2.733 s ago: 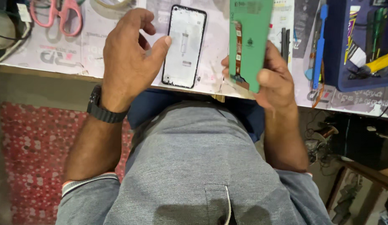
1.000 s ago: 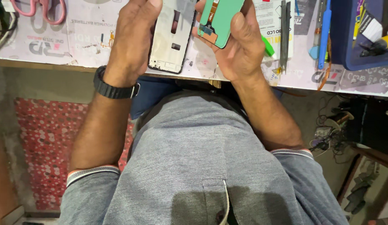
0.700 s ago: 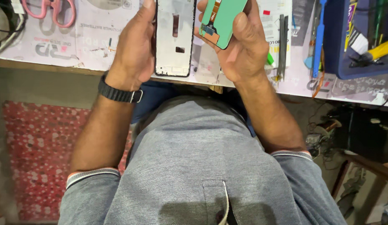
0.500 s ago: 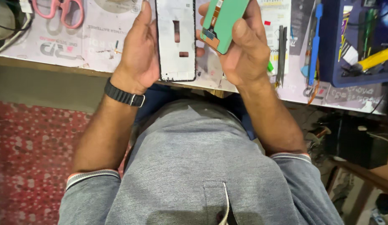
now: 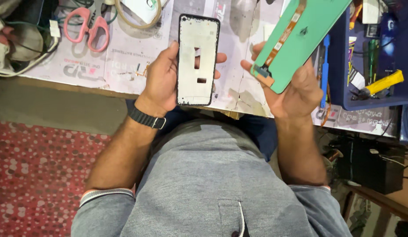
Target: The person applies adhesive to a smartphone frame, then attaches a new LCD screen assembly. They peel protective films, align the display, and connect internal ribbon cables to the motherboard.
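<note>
Left hand (image 5: 162, 81) is wrapped round a phone frame (image 5: 198, 59), thumb side on one long edge, fingertips showing on the other edge; frame faces up, w/ two small cut-outs down its middle, held just above the counter (image 5: 125, 66) edge. Right hand (image 5: 291, 87) is closed on the lower end of a green display panel (image 5: 307, 35), back side up, tilted away to the right; its orange flex strip (image 5: 280, 41) runs down the long edge to a connector near the fingers. Frame and panel are apart, not touching.

To do this well, I'd judge: keep the grip on panel edges only, no pressure on the flex. Line the connector end up w/ the slot in the frame before lowering, feed the flex thru first, then lay the panel flat, corners square, no forcing. Left hand should hold the frame level and steady.

Further out: pink scissors (image 5: 86, 26) and a tape ring (image 5: 138, 13) at the counter's back left, a blue pry tool (image 5: 324, 70) beside the right hand, a blue tray (image 5: 370, 52) w/ tools incl. a yellow-handled one (image 5: 381, 83). Paper lining the counter is cluttered, so keep parts off it.
</note>
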